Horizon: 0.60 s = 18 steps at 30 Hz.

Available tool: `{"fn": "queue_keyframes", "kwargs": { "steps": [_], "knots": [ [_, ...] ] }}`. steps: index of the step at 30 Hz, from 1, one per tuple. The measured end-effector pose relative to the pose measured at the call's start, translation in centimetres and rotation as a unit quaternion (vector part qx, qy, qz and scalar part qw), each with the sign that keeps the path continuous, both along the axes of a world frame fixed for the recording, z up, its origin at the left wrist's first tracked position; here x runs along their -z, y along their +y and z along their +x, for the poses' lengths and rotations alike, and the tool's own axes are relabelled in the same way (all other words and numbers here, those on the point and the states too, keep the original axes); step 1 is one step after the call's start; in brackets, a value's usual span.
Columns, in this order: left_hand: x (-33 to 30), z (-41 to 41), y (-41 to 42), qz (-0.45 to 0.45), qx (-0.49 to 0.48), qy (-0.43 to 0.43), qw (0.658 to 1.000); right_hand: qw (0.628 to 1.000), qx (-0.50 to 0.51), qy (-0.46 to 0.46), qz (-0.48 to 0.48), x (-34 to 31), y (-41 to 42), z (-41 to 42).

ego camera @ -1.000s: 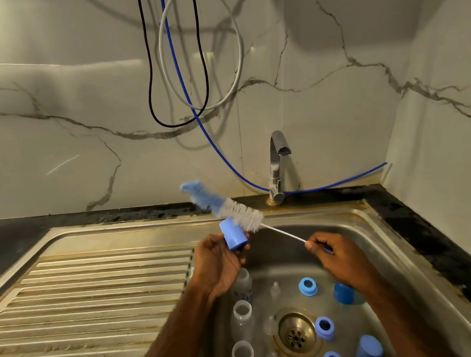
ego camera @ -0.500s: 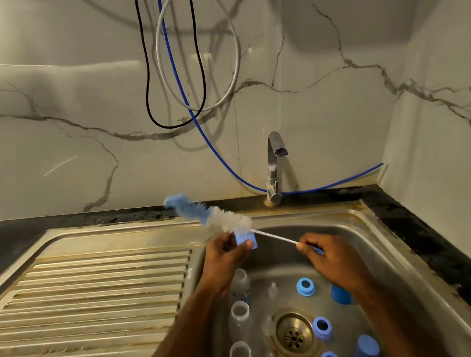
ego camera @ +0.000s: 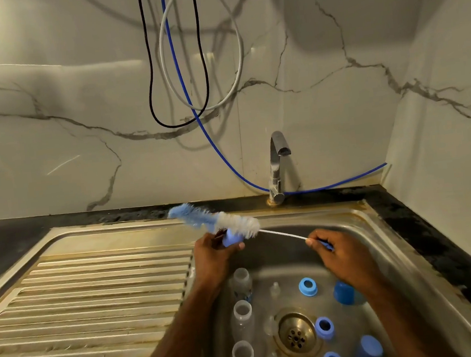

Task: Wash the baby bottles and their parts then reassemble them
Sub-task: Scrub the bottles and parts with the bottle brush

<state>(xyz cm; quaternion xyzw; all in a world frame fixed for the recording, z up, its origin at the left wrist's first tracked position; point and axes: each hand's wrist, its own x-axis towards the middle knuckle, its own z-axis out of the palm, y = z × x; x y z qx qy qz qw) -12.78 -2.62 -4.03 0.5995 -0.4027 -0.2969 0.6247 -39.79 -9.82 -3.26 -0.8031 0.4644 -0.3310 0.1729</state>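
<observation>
Bottles (ego camera: pixel 243 318), clear plastic and open-necked, sit along the left side of your steel sink (ego camera: pixel 382 223), with soft see-through teats, ribbed blue rings (ego camera: pixel 308 286) and smooth blue caps (ego camera: pixel 343 292) scattered round the brass-looking drain (ego camera: pixel 297 334). Your left hand (ego camera: pixel 213 255) is up over the basin's back-left corner, fingers curled round a small blue cap (ego camera: pixel 231 238), I think, it's half hidden. Fluffy bristles of the bottle brush (ego camera: pixel 218 220), blue at the tip and white behind, lie across that cap. Your right hand (ego camera: pixel 342 250) pinches the brush's blue handle end, thin wire stem running slantwise between both hands.
</observation>
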Motion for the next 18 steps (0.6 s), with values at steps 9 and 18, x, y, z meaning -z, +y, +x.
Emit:
{"fn": "queue_keyframes", "kwargs": {
  "steps": [9,18],
  "knots": [
    [0.2,0.7,0.1,-0.023,0.000,-0.082,0.996,0.999,-0.032,-0.008,0.035,0.4,0.0,0.2],
    [0.2,1.3,-0.5,-0.030,-0.011,-0.086,0.996,0.999,-0.009,-0.009,0.050,0.3,-0.7,-1.7]
  ]
}}
